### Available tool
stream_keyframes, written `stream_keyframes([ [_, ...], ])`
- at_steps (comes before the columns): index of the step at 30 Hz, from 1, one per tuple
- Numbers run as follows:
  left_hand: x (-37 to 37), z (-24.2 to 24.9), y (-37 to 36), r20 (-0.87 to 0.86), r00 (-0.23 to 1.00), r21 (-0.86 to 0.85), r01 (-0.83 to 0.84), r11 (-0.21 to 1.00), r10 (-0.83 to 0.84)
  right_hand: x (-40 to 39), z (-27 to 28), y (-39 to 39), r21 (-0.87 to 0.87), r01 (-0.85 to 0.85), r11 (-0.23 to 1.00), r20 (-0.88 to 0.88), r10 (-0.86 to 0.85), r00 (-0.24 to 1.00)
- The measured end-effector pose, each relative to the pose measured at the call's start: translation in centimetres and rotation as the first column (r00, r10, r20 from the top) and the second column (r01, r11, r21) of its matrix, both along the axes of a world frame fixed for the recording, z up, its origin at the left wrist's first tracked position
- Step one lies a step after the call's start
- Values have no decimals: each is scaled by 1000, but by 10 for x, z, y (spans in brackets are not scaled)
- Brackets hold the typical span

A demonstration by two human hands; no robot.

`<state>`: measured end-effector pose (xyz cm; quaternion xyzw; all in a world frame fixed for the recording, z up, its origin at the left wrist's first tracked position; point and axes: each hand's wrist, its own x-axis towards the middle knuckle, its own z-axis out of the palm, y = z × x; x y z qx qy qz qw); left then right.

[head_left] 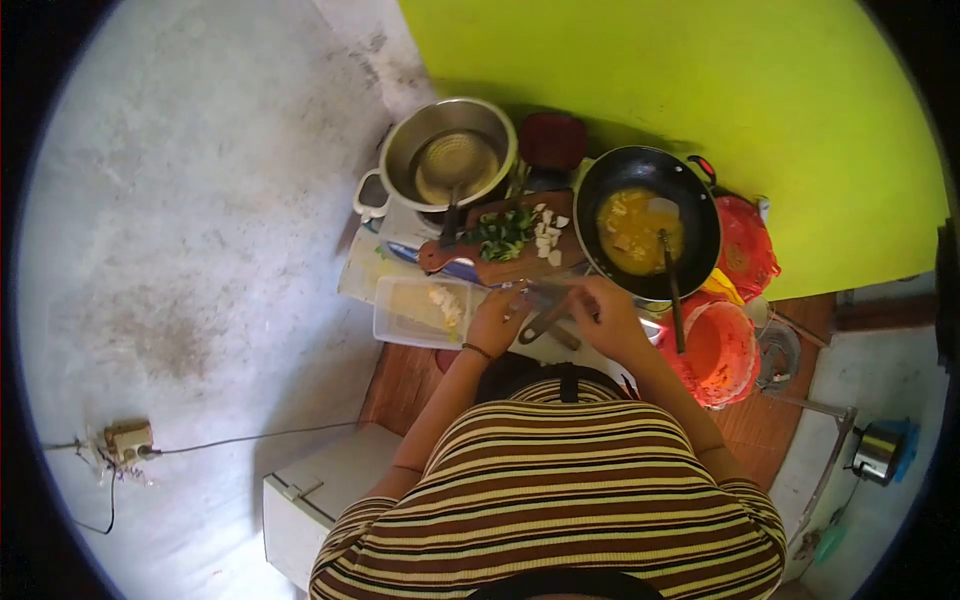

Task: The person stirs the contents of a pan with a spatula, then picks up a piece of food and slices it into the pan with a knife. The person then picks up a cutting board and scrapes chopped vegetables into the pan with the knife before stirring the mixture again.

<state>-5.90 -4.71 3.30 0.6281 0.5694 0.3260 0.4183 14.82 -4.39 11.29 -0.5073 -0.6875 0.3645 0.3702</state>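
Note:
My left hand (500, 318) is closed, its fingertips pinched together near the front edge of the cutting board (500, 268); what they hold is too small to name. Just to the right, my right hand (608, 318) has its fingers curled in, with any held thing hidden. Between the hands lies a dark handle (540, 322), seemingly a knife's. On the board sit chopped green leaves (503, 235) and cut white pieces (549, 236). Beside my left hand stands a clear plastic container (400, 318) with pale chopped bits inside.
A black wok (595, 180) of yellow broth holds a long-handled utensil (673, 290) leaning over its near rim. A steel pot (397, 150) stands back left. Red plastic containers (745, 245) and a red bucket (745, 375) crowd the right. A green wall (800, 130) closes the back.

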Motion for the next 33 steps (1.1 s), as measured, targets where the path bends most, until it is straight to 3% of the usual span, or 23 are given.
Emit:
stream_keyframes([
  [5, -72, -13, -17, -116, 974, -71, -204, 976, 195, -73, -4, 6, -84, -230, 970, -22, 229, 973],
  [9, -127, -22, -23, -151, 946, -181, -313, 932, 288, -120, -20, 22, -31, -295, 955, 35, 296, 955],
  [12, -161, -47, -21, -318, 909, -138, -325, 935, 269, -154, -34, 35, -51, -257, 965, 56, 259, 964],
  [15, -186, -88, -15, -344, 905, -188, -326, 926, 248, -184, -47, 45, -270, -239, 933, 84, 271, 959],
  [18, -195, -114, -2, -395, 902, -287, -300, 910, 173, -208, -81, 44, -262, -225, 938, 174, 275, 945],
  [21, -196, -121, 13, -460, 888, -419, -233, 878, 15, -222, -129, 35, -379, -268, 886, 379, 413, 828],
  [23, -196, -131, 20, -493, 869, -410, -190, 892, -41, -225, -156, 24, -545, -289, 787, 449, 565, 693],
  [24, -196, -135, 23, -509, 858, -405, -167, 899, -70, -229, -156, 21, -623, -282, 729, 465, 636, 616],
  [27, -195, -151, 30, -497, 867, -350, -155, 924, -43, -233, -150, 15, -689, -206, 695, 513, 669, 538],
  [30, -193, -164, 38, -477, 879, -310, -136, 941, -30, -238, -152, 18, -654, -173, 736, 509, 598, 619],
  [33, -188, -166, 47, -549, 825, -303, -45, 952, -135, -242, -150, 17, -691, -119, 713, 548, 624, 558],
])
